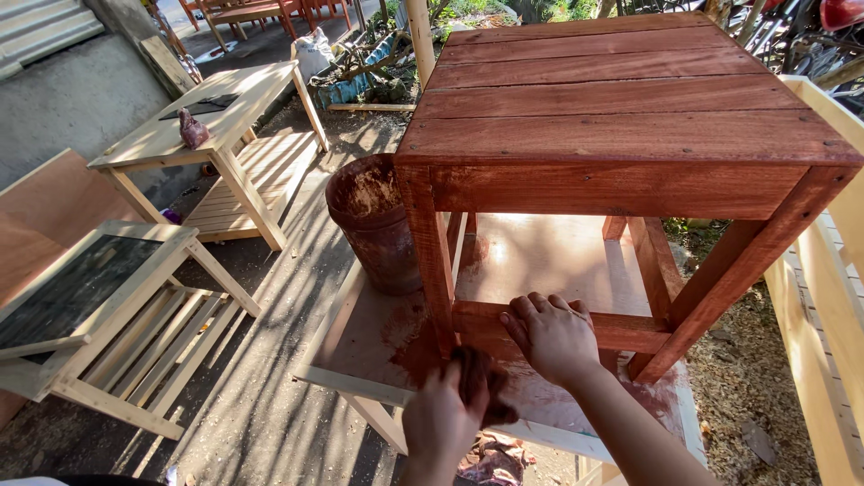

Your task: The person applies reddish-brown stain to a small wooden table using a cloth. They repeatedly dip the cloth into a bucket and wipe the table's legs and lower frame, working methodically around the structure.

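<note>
Left hand (443,416) clutches a stained rag (480,382) against the red table (621,135).
Much of the rag is hidden in the fist; it presses low on the table leg (432,261), just beside the right hand (551,336), lying flat with fingers spread on the crossbar (630,328). Outdoors, a bucket (373,220) stands beyond on a stained board (369,337).

Stained board (549,261) bearing table (621,117), bucket (373,220)
</note>
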Demonstrator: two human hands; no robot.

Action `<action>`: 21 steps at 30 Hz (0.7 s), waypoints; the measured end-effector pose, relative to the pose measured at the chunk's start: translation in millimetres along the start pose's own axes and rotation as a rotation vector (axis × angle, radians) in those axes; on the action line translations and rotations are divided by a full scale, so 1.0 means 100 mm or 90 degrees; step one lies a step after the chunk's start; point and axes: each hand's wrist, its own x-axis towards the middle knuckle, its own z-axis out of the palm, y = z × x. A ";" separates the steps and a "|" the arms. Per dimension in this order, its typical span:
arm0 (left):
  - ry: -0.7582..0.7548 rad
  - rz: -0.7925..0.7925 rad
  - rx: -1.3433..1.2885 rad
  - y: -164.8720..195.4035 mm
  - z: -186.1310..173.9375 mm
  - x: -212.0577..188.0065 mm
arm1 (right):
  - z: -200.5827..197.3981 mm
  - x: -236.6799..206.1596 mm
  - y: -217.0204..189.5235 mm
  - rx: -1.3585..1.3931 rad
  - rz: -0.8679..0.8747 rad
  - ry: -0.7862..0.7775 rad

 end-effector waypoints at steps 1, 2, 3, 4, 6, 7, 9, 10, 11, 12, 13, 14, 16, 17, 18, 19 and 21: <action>0.031 0.057 0.042 -0.06 0.13 0.01 | 0.02 -0.01 -0.01 0.010 0.008 -0.006; 0.061 0.114 0.083 -0.09 0.27 0.07 | 0.03 -0.01 0.00 0.019 0.016 -0.012; 0.027 0.115 0.083 -0.10 0.40 0.17 | 0.04 -0.01 0.00 0.010 0.006 0.008; -0.007 0.116 0.083 -0.08 0.52 0.27 | 0.06 0.00 0.00 0.001 -0.004 0.027; -0.017 0.091 0.093 0.01 0.68 0.48 | 0.10 0.01 0.01 -0.008 -0.028 0.088; 0.009 0.065 0.102 0.06 0.72 0.59 | 0.12 0.00 0.03 -0.008 -0.043 0.129; 0.036 -0.014 0.082 0.17 0.79 0.67 | 0.15 0.01 0.02 -0.008 -0.052 0.167; 0.035 -0.066 0.052 0.25 0.83 0.67 | 0.16 0.00 0.04 -0.008 -0.047 0.162; 0.034 -0.117 0.022 0.32 0.83 0.67 | 0.17 0.00 0.06 -0.008 -0.041 0.159; 0.027 -0.101 0.026 0.35 0.89 0.60 | 0.16 0.01 0.06 -0.007 -0.041 0.166; 0.019 -0.086 0.030 0.35 1.00 0.46 | 0.17 0.00 0.05 -0.006 -0.041 0.173; 0.011 -0.069 0.034 0.35 1.05 0.34 | 0.15 0.00 0.05 -0.005 -0.041 0.181; 0.223 0.112 0.147 0.26 1.06 0.26 | 0.13 0.00 0.03 -0.006 -0.032 0.161; 0.326 0.205 0.203 0.24 1.07 0.24 | 0.14 -0.01 0.02 -0.006 -0.025 0.149; 0.333 0.325 0.210 0.23 1.06 0.26 | 0.15 0.00 0.02 -0.009 -0.028 0.156; 0.339 0.445 0.216 0.21 1.05 0.28 | 0.16 0.00 0.02 -0.012 -0.031 0.162; 0.240 0.541 0.320 0.24 0.97 0.42 | 0.15 0.01 0.05 -0.017 -0.034 0.170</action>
